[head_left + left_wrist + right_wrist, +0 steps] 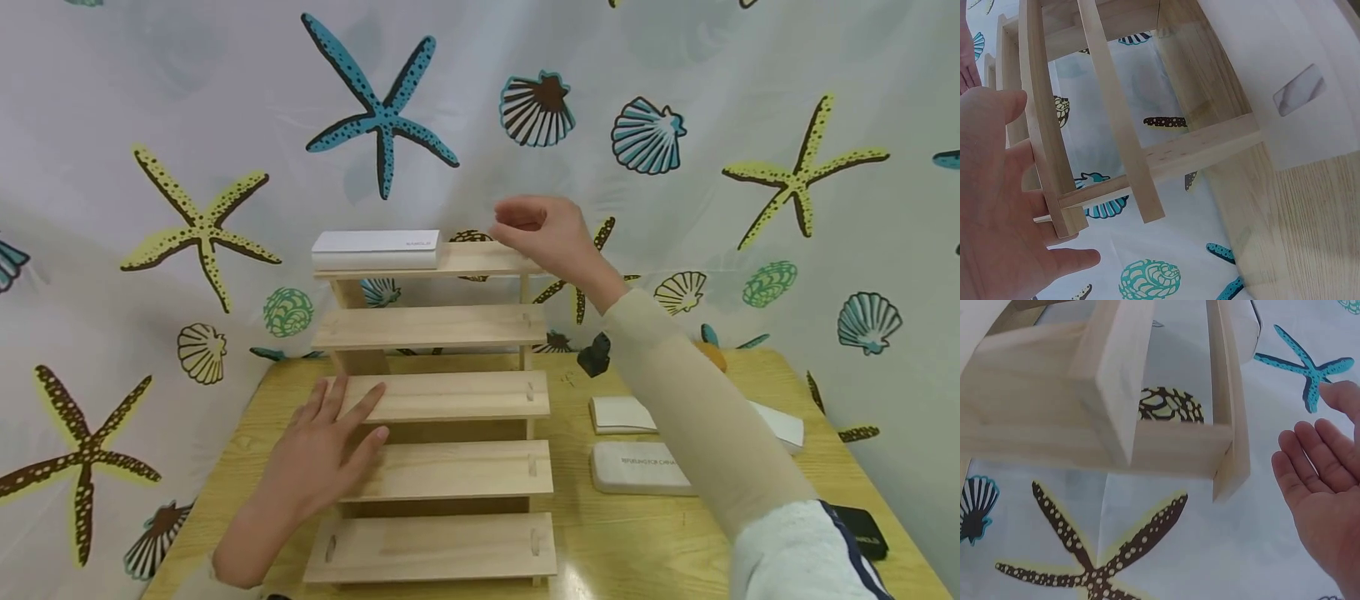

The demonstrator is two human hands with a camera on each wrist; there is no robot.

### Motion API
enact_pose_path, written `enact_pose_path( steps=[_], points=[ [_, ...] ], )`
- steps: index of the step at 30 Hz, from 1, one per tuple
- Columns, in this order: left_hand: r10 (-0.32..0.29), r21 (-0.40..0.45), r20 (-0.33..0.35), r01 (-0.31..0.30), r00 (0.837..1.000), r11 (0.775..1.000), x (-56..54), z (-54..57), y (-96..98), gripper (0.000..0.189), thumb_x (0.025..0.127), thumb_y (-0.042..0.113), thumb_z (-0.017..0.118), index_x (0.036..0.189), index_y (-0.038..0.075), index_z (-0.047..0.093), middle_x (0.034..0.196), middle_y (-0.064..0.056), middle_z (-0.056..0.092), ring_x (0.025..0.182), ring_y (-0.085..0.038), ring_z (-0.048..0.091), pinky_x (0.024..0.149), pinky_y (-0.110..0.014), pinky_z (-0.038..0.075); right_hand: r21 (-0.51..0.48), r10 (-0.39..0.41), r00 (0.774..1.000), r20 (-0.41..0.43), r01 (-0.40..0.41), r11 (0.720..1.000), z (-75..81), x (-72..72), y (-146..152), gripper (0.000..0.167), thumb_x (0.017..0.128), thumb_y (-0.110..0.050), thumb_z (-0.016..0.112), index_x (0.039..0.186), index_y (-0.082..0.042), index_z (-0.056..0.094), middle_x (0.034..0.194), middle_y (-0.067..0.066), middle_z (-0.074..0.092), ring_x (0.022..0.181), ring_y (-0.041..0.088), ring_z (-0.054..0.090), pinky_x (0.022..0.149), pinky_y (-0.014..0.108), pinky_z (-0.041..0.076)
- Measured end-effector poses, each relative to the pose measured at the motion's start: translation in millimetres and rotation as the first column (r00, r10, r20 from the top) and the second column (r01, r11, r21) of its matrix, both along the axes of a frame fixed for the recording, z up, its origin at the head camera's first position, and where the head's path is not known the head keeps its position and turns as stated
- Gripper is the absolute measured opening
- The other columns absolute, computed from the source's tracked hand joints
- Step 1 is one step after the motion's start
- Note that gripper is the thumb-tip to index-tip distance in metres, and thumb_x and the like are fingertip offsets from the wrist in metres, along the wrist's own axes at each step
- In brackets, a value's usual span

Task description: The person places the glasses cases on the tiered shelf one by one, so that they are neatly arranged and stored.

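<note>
A pale wooden tiered shelf [450,326] stands on the table, with a long white case [375,250] lying on the left part of its top board. My left hand [318,450] rests on the left end of the middle board, fingers spread. In the left wrist view, the fingers of that hand [1004,194] lie against the shelf's edge. Beside the right end of the top board is my right hand [543,233], fingers loosely bent around nothing. The right wrist view has this hand [1325,481] apart from the wood, its palm bare.
Right of the shelf lie a white case with printed lettering [641,468], another white case [622,414] and a black box [862,533]. A small black object [595,356] and a partly hidden orange thing [711,357] sit farther back. A patterned curtain [465,50] hangs behind the table [600,542].
</note>
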State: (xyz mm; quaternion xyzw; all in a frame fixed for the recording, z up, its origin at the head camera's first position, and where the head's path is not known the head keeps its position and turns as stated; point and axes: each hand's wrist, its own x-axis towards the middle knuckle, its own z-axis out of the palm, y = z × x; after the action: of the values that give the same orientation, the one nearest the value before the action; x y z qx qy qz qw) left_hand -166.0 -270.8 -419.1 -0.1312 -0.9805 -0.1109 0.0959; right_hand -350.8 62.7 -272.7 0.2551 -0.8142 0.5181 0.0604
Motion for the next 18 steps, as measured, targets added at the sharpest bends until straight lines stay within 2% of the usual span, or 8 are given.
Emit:
enact_pose_path(
  steps=[5,12,18],
  points=[
    [0.001,-0.001,-0.002,-0.001,1.000,1.000,0.2,-1.9,0.1,0.060,0.110,0.053,0.045,0.165,0.030,0.038,0.169,-0.030,0.027,0.155,-0.058,0.025,0.113,-0.079,0.035,0.008,-0.027,0.999,-0.022,0.027,1.000,-8.8,5.3,23.1,0.042,0.100,-0.024,0.074,0.139,-0.008,0.069,0.137,0.016,0.070,0.121,0.025,0.069,0.105,0.042,0.056],
    [0.002,0.001,-0.004,-0.002,1.000,1.000,0.2,-2.5,0.9,0.060,0.110,0.053,0.045,0.165,0.029,0.039,0.169,-0.031,0.028,0.155,-0.058,0.025,0.112,-0.079,0.035,0.034,-0.071,0.997,-0.038,0.072,0.997,-27.7,15.9,56.8,0.041,0.100,-0.023,0.074,0.138,-0.007,0.069,0.136,0.015,0.070,0.121,0.026,0.069,0.104,0.043,0.056],
    [0.000,-0.003,0.000,0.000,1.000,1.000,-1.1,-2.8,1.1,0.061,0.110,0.054,0.045,0.165,0.029,0.038,0.169,-0.031,0.027,0.154,-0.060,0.025,0.112,-0.080,0.034,0.034,-0.085,0.996,-0.011,0.085,0.996,-45.2,30.5,83.7,0.040,0.101,-0.021,0.073,0.137,-0.006,0.068,0.137,0.017,0.069,0.122,0.028,0.067,0.101,0.031,0.056]
  ],
)
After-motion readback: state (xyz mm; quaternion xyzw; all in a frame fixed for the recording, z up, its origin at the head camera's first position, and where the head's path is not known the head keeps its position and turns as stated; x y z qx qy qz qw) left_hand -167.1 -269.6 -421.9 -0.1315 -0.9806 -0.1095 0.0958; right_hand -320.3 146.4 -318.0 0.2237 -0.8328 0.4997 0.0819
